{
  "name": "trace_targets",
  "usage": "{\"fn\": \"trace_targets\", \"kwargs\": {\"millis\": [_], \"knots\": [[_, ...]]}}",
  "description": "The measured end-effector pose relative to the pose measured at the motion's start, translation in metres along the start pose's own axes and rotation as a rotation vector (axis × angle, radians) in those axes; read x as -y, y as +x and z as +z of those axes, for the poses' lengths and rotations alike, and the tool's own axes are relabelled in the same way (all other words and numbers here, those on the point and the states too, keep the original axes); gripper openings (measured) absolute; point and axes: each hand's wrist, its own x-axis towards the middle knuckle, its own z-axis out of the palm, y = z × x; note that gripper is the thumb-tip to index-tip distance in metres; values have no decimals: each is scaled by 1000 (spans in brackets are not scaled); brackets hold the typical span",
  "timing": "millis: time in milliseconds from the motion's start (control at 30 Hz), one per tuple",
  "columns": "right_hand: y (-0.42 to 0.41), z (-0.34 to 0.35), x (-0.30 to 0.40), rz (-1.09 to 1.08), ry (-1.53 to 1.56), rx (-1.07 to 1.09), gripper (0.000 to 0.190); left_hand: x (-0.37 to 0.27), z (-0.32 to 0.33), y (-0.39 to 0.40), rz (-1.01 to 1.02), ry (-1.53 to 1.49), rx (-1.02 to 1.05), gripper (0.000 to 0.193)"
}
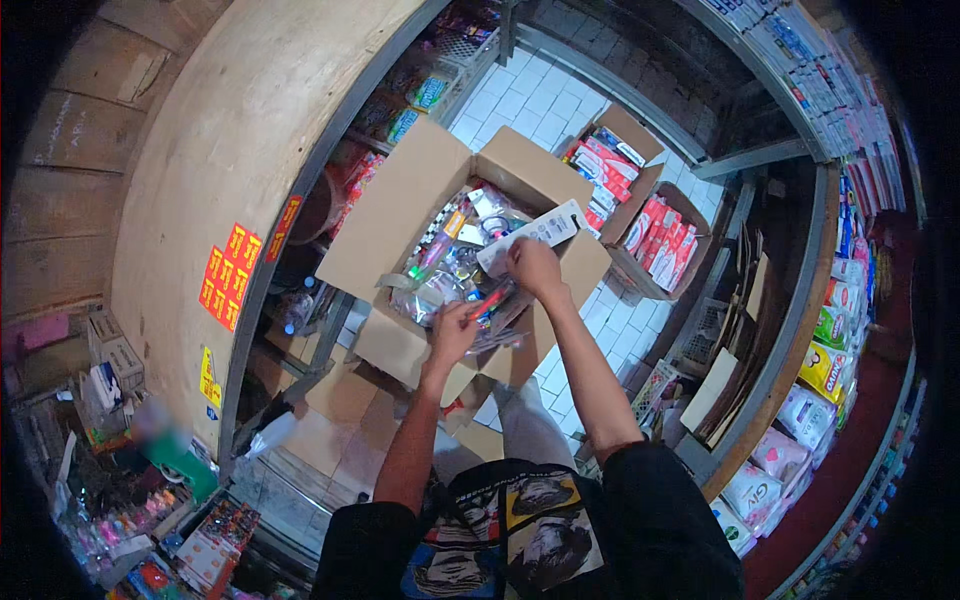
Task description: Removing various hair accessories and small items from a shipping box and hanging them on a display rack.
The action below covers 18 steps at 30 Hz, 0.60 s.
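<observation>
An open cardboard box [405, 217] with its flaps spread stands before me. Packets in clear plastic and other small goods fill it, among them a long packet [439, 244] with an orange label and green end. My right hand [535, 268] pinches the lower edge of a white hang card [551, 229] with a punched hanging hole. The card slants over the box's right side. Near the box's front edge, my left hand [453, 331] holds a slim red item [489, 303], partly wrapped in clear plastic. What lies deeper in the box is hidden.
Two smaller cartons [664, 187] of red and white boxes stand on the white tiled floor [615, 322]. A wooden counter [225, 135] runs along the left. Flattened cardboard [709, 390] and plastic packs [806, 416] line the right. A person in green [180, 457] is at lower left.
</observation>
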Motion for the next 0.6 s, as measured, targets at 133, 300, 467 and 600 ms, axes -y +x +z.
{"fn": "trace_targets", "kwargs": {"millis": [133, 300, 467, 600], "knots": [[36, 5, -13, -251, -284, -263, 32, -12, 8, -18, 268, 112, -49, 45], [43, 10, -30, -330, -731, -133, 42, -13, 3, -31, 163, -20, -2, 46], [23, 0, -10, -323, -684, -158, 30, -5, -2, -38, 142, -73, 15, 45], [-15, -17, -19, -294, -757, -188, 21, -11, -2, -33, 46, -61, 13, 35]]}}
